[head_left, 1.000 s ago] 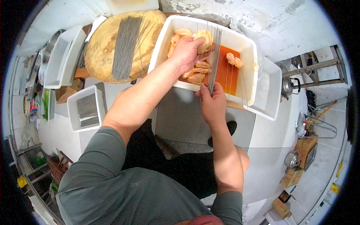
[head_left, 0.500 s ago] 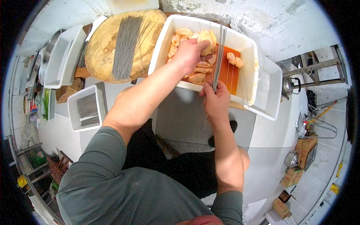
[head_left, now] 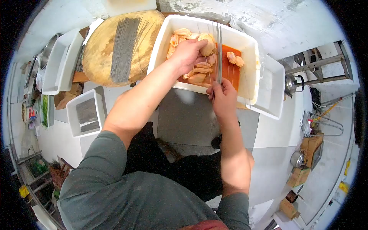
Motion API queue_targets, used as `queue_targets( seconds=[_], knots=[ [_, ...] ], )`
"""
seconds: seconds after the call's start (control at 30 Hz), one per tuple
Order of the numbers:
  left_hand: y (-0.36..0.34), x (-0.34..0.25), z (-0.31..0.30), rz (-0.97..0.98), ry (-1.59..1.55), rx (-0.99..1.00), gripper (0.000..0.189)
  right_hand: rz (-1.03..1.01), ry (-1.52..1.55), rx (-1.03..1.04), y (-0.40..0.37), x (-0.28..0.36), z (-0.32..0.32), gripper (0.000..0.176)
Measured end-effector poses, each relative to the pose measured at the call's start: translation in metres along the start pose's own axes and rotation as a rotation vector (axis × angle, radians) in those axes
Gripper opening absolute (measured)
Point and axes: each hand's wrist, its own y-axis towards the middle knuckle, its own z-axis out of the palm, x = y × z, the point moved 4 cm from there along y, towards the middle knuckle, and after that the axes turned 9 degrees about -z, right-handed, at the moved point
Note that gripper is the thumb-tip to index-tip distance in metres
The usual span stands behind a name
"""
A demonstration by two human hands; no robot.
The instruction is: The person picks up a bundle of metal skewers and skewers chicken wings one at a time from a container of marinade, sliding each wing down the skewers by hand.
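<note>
My left hand (head_left: 188,55) holds a piece of pale raw meat (head_left: 207,43) between thumb and fingers, over a white tub (head_left: 251,73). My right hand (head_left: 223,96) is closed round a bundle of thin metal skewers (head_left: 219,57) that point up across the tub, beside the meat. More meat pieces (head_left: 197,78) lie in the tub's left part, in reddish-orange liquid (head_left: 230,71). A separate piece (head_left: 235,59), with thin skewers at it, is on the right. Whether a skewer passes through the held piece cannot be made out.
A round wooden board (head_left: 97,57) at the left bears many skewers (head_left: 124,50). Below it stands a small white bin (head_left: 73,119) with skewers. Another white tub (head_left: 278,92) sits under the main one's right side. A kettle (head_left: 292,84) stands further right.
The whole view has shifted slightly, with the tub and board now further left. My right hand sits a little higher along the skewer bundle, which looks more upright. My left hand still holds the meat.
</note>
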Motion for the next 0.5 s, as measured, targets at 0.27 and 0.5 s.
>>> queue_targets(
  seconds=[0.27, 0.5],
  knots=[
    [0.004, 0.002, -0.003, -0.049, 0.062, 0.043, 0.033, 0.004, -0.191, -0.139, 0.024, 0.004, -0.056, 0.019],
    [-0.002, -0.001, -0.002, -0.043, 0.083, 0.063, 0.034, -0.001, -0.272, -0.239, 0.038, 0.003, -0.079, 0.021]
  ],
)
